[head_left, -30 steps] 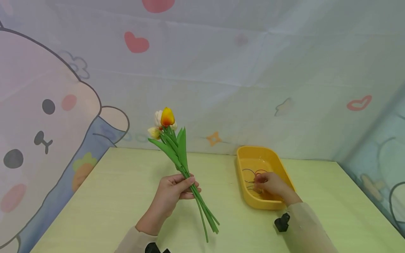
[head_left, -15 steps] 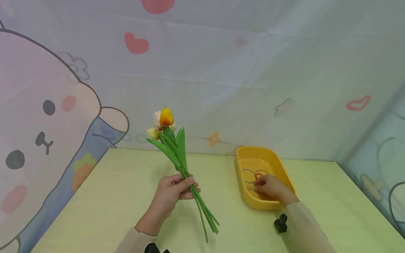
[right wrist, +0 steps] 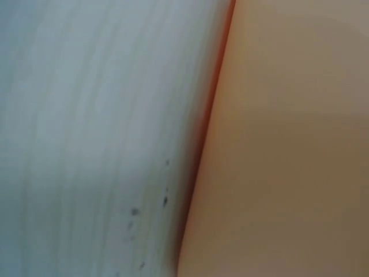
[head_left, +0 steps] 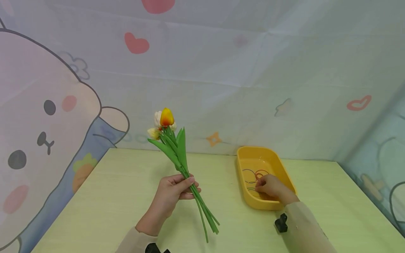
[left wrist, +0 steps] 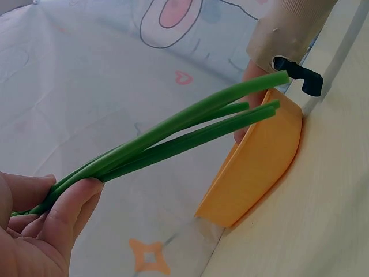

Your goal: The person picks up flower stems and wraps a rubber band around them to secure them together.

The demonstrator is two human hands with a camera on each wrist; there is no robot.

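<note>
My left hand (head_left: 172,195) grips a bunch of artificial tulips by the green stems (head_left: 202,205), above the table. The orange-yellow bloom (head_left: 166,117) and paler ones point up and away. In the left wrist view, thumb and fingers (left wrist: 69,210) pinch the stems (left wrist: 161,138). My right hand (head_left: 273,188) reaches inside the yellow tray (head_left: 248,200), fingertips down by some thin coloured bands; whether they hold one is hidden. A red band (head_left: 262,171) and a blue band (head_left: 248,170) lie beside the fingers. The right wrist view shows only the tray's outer wall (right wrist: 277,161) close up.
The pale table (head_left: 104,207) ends at a printed cloth backdrop (head_left: 202,70), close behind the tray. A black wrist camera (head_left: 281,223) sits by the right sleeve, near the tray's front edge. A dark cable hangs at the far right.
My right hand has shifted slightly within the tray, showing more of the red band. My left hand and the tulips have hardly moved.
</note>
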